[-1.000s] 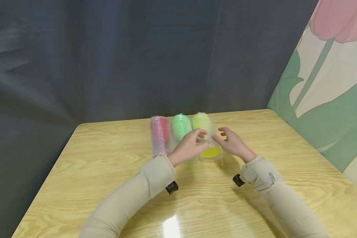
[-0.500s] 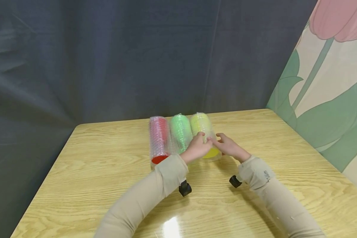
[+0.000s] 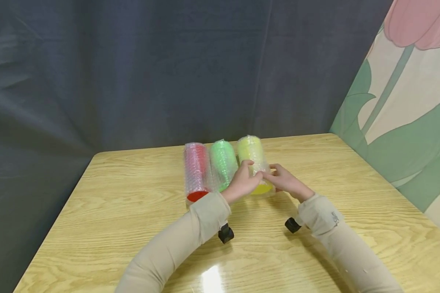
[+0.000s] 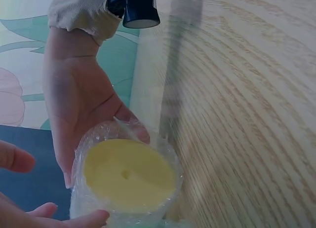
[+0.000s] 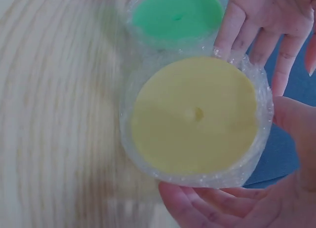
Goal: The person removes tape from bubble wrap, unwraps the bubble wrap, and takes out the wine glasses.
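Note:
Three bubble-wrapped cylinders lie on the table in the head view: red (image 3: 196,167), green (image 3: 223,162) and yellow (image 3: 252,150). My right hand (image 3: 284,179) grips the near right side of the yellow cylinder. In the right wrist view its thumb (image 5: 291,114) lies on the wrap, with the fingers (image 5: 197,203) along the side. From the left, my left hand (image 3: 242,181) reaches over the same cylinder, its fingers (image 5: 261,45) fairly straight against the wrap. A flat yellow end face (image 4: 128,173) with a small central dimple shows in the left wrist view.
The wood-grain table (image 3: 132,228) runs back to a dark curtain (image 3: 176,73). A wall with a painted tulip (image 3: 414,24) stands at the right. The green cylinder's end (image 5: 177,16) is close beside the yellow one.
Both hands have come in to the yellow cylinder, the left one moving right. The yellow cylinder has shifted slightly right, opening a narrow gap from the green one. The red cylinder stays put.

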Available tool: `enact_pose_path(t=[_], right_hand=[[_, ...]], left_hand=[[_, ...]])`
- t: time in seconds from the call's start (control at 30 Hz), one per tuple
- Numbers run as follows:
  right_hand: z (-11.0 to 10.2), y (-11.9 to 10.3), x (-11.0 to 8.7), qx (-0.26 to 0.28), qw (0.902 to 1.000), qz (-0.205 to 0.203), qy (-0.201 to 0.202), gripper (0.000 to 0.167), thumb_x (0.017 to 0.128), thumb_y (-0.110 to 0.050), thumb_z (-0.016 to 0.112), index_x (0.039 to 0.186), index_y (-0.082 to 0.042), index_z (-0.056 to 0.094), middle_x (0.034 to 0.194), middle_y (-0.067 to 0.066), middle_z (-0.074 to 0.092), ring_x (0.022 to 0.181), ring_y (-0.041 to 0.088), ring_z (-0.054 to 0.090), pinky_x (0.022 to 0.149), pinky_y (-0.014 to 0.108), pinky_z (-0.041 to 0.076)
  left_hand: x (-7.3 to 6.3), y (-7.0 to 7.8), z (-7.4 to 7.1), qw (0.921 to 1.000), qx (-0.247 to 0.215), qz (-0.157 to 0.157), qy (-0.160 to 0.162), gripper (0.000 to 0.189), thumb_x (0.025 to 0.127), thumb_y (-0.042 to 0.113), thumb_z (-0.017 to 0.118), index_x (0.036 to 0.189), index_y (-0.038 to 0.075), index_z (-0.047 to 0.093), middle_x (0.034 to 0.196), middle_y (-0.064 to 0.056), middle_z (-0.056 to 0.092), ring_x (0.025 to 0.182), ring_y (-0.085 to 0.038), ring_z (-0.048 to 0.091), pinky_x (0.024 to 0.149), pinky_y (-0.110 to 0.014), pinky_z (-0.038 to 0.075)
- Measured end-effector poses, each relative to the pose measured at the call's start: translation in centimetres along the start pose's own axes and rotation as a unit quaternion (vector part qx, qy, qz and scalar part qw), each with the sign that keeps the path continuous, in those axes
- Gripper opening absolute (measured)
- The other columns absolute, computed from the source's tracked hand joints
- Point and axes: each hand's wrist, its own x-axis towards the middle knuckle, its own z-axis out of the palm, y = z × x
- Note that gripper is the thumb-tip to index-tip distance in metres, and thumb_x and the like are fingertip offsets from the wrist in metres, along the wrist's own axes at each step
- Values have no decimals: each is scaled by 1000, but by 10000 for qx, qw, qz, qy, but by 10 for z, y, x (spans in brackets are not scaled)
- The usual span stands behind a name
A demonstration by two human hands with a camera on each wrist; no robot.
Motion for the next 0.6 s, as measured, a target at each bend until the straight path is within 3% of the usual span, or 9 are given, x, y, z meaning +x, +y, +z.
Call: enact_pose_path(t=[0.13,0.27,0.43,0.6], right_hand=[[-3,-3,-4,184,9994,-193,230,76,94,-38,51,144,6,14,133,33,38,96,25,55,79,36,52],[-6,-10,-10,330,9978,-430,391,75,94,-33,53,143,6,12,135,34,34,107,33,52,77,33,50],[-5,-20,-18,439,9957,-608,546,79,91,-33,57,145,0,11,132,30,38,106,33,54,75,29,48],[0,-27,-24,369,9946,-728,638,83,89,-35,61,147,-4,10,132,29,41,108,35,56,83,37,49]], left_hand=[[-1,1,0,9994,-270,153,142,53,92,25,49,140,10,32,144,-18,39,130,-31,41,106,-46,37],[-5,4,-4,9976,-509,417,235,54,92,23,50,140,9,31,143,-17,39,131,-33,41,106,-45,37],[-9,8,-12,9936,-855,590,453,54,89,18,50,139,7,31,139,-15,38,123,-32,48,96,-39,47],[-10,8,-22,9920,-868,385,834,57,86,20,53,137,8,31,139,-15,33,108,-27,57,84,-31,51]])
